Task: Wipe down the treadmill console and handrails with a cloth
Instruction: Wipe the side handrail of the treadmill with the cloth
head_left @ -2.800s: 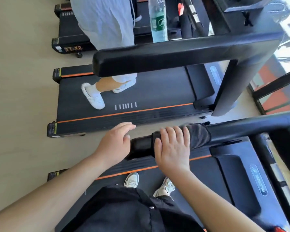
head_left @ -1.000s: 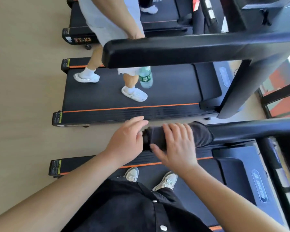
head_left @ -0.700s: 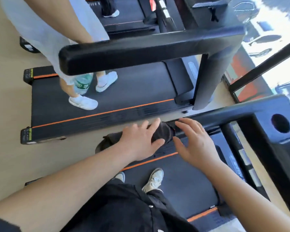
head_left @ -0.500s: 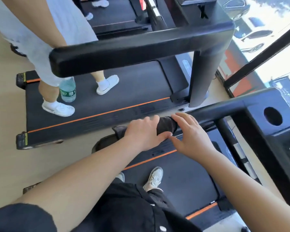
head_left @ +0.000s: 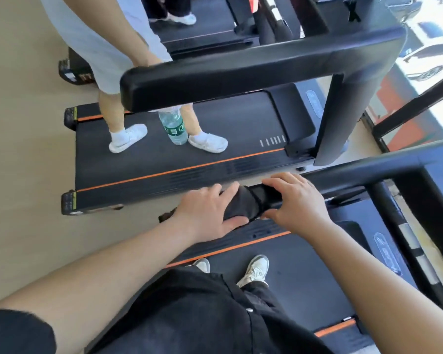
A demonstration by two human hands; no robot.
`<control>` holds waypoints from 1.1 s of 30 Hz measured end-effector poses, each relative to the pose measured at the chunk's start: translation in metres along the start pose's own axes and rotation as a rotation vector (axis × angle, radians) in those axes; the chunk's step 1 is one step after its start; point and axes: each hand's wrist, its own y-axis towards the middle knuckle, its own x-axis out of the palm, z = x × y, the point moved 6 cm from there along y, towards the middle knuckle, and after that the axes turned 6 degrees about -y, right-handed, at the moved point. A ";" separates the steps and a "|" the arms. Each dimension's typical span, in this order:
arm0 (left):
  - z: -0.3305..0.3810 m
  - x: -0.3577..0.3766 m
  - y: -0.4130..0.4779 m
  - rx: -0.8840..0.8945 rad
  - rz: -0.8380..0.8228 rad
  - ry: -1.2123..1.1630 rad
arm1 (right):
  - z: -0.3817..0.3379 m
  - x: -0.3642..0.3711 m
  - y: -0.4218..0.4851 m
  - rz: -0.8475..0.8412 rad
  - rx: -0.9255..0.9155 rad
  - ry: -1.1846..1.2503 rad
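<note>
Gym treadmill handrail [head_left: 356, 175]: left hand [head_left: 210, 213] grip closed round the cloth [head_left: 243, 204], thumb under. Right hand [head_left: 298, 200] grip half-curled over the cloth's other end. Earlier only the right held it.

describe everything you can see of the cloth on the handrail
The cloth is dark grey, soft and creased, wrapped over the near end of the black handrail. The left hand grips its left part, fingers over the top and thumb underneath; the right hand curls over its right end. The hands hide much of it.
</note>
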 end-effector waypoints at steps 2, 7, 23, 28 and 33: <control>0.015 -0.009 0.025 -0.122 -0.094 -0.079 | 0.000 0.000 0.004 0.002 0.023 0.015; 0.013 -0.012 -0.003 -0.109 0.202 -0.221 | -0.004 -0.003 0.009 -0.064 0.045 -0.038; -0.025 -0.003 0.029 -0.491 -0.165 -0.598 | -0.007 -0.005 0.011 -0.142 0.099 -0.010; -0.013 0.010 -0.073 -0.133 0.393 -0.482 | -0.005 -0.004 0.011 -0.131 0.101 -0.005; -0.029 0.012 -0.053 -0.242 0.222 -0.445 | -0.006 -0.002 0.013 -0.136 0.100 -0.016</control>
